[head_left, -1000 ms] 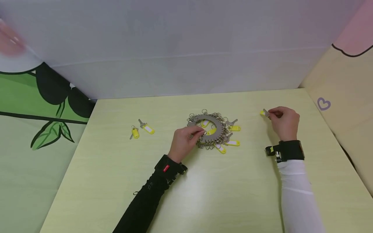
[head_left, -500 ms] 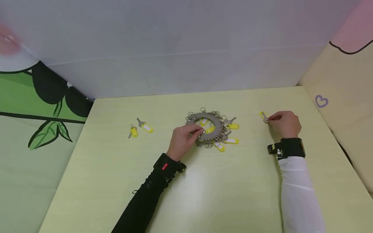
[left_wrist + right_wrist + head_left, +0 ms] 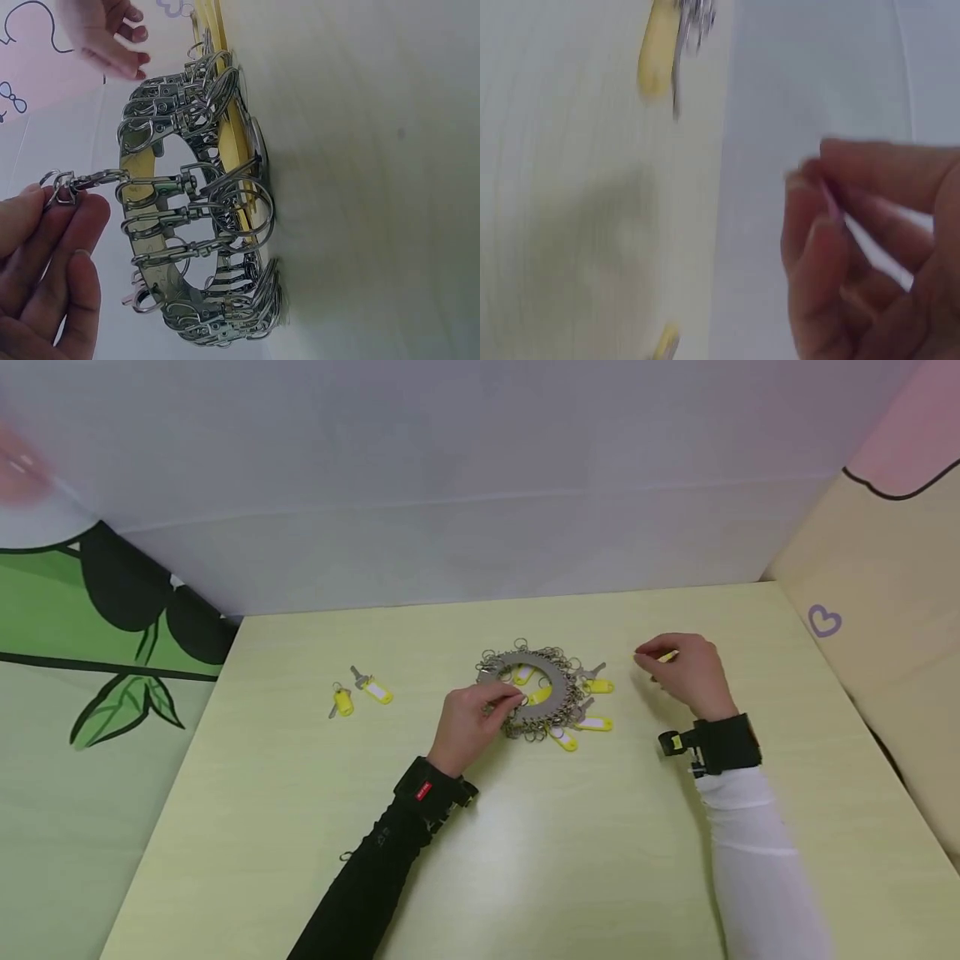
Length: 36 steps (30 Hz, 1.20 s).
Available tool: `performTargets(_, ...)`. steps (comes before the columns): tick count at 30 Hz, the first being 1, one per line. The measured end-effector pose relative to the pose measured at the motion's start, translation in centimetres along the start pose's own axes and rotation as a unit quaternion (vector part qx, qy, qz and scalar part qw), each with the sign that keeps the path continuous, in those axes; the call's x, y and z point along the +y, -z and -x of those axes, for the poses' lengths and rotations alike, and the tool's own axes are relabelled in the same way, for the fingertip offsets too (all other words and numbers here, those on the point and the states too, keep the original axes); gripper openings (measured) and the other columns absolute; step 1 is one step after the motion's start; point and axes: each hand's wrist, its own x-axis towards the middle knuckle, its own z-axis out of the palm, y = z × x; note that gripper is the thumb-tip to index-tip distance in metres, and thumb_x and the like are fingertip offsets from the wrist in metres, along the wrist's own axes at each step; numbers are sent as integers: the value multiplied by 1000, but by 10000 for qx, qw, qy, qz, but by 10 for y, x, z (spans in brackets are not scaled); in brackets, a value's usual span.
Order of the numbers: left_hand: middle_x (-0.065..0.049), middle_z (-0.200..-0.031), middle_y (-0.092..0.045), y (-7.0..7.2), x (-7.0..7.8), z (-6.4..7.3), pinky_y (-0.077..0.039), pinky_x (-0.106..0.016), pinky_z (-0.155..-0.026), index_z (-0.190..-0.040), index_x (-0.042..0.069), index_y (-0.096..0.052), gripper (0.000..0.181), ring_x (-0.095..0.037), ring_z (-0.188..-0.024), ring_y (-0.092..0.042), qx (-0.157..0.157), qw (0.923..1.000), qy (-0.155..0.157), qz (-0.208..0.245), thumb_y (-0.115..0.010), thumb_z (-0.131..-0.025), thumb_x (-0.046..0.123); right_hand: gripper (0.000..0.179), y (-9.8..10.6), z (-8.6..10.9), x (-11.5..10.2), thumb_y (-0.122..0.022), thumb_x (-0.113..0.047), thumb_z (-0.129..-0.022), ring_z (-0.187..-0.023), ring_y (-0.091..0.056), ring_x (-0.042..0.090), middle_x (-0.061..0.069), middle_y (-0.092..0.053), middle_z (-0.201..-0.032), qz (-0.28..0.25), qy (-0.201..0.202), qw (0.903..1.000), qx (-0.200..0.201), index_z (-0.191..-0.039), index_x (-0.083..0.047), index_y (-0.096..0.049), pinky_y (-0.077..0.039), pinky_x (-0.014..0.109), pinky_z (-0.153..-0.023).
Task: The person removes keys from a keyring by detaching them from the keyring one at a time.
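The grey metal ring (image 3: 555, 689), hung all round with small swivel clips and split rings, rests on the table with yellow-tagged keys (image 3: 597, 686) about it. My left hand (image 3: 472, 718) pinches the end of one swivel clip (image 3: 97, 178) between thumb and fingers; the clip stretches out from the ring. To the right, my right hand (image 3: 686, 672) hovers over the table with its fingers loosely curled, and nothing shows between them. A key with a yellow tag (image 3: 667, 657) lies behind that hand, mostly hidden; its tag (image 3: 667, 339) also shows at the right wrist view's lower edge.
On the table's left side lie a key with a long yellow tag (image 3: 377, 691) and another with a rounder yellow tag (image 3: 342, 702). A grey backdrop (image 3: 480, 552) rises along the table's far edge, and a beige panel (image 3: 877, 652) stands to the right.
My right hand held the tagged key at the right; it has let go and moved left, so it covers most of the key. My left hand has kept its pinch.
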Motion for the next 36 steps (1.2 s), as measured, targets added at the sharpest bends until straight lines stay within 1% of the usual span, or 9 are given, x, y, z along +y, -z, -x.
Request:
performTargets(3,-5,-91,-79,0,0,0,-55,-28,-67,-100,7,-79,8,-12,-75,-70,-4,10000,47,8,-73,-98,13,21,-20,2,-24,-74,-17,-98,-76,-71,31,16,-75,-107,-321,636,9942,-810,-115,-5,-77,-52,29,-61)
performTargets(7,-5,-91,-79,0,1,-1,-55,-28,-66,-100,8,-79,9,-12,-74,-71,12,10000,26,30,-72,-99,13,34,-51,6,-52,-81,-17,-91,-76,-68,17,9,-74,-113,-331,1511,9693,-1913,-124,-9,-74,-54,29,-67)
performTargets(10,-5,-91,-79,0,1,-1,-55,-28,-66,-100,8,-79,9,-13,-75,-71,32,10000,-28,55,-72,-98,13,40,-69,10,-60,-83,-18,-90,-72,-64,9,5,-74,-114,-168,1914,9526,-2359,-128,-12,-72,-53,28,-69)
performTargets(14,-5,-93,-79,0,1,-1,-53,-27,-67,-102,8,-78,9,-13,-75,-70,-110,9997,-9,223,-72,-99,14,30,-77,11,-58,-80,-10,-91,-75,-63,10,1,-74,-110,62,2138,9529,-2149,-121,-13,-76,-53,30,-72)
performTargets(18,-6,-112,-76,1,-1,-3,-57,-34,-83,-119,8,-73,24,-16,-94,-72,-784,9952,377,444,-73,-99,22,27,-73,10,-56,-78,-8,-92,-90,-68,16,2,-75,-112,388,2402,9532,-1793,-118,-12,-77,-55,35,-79)
performTargets(22,-9,-130,-70,-3,-3,-2,-50,-42,-106,-136,8,-64,48,-24,-119,-66,-1554,9855,507,-457,-77,-96,31,28,-72,10,-59,-78,-8,-92,-96,-70,19,3,-75,-115,735,2501,9527,-1562,-119,-12,-76,-57,40,-81)
performTargets(27,-9,-114,-69,-8,-3,1,-44,-47,-108,-122,9,-69,38,-30,-115,-60,-1718,9719,46,-1607,-77,-95,33,27,-73,10,-60,-78,-3,-91,-98,-70,18,1,-75,-114,553,2618,9498,-1624,-116,-13,-77,-57,41,-83)
performTargets(32,-7,-101,-60,-9,-3,2,-44,-39,-90,-111,6,-65,28,-23,-97,-52,-1888,9757,205,-1098,-72,-100,31,30,-75,9,-61,-77,0,-90,-108,-69,20,3,-74,-120,102,2851,9423,-1751,-117,-12,-77,-57,42,-88)
performTargets(36,-8,-102,-57,-7,-1,0,-44,-34,-82,-113,5,-59,24,-21,-92,-51,-1802,9806,733,-224,-58,-108,28,32,-72,9,-62,-76,-1,-92,-106,-68,22,5,-67,-131,-254,2631,9533,-1461,-122,-9,-74,-59,41,-83)
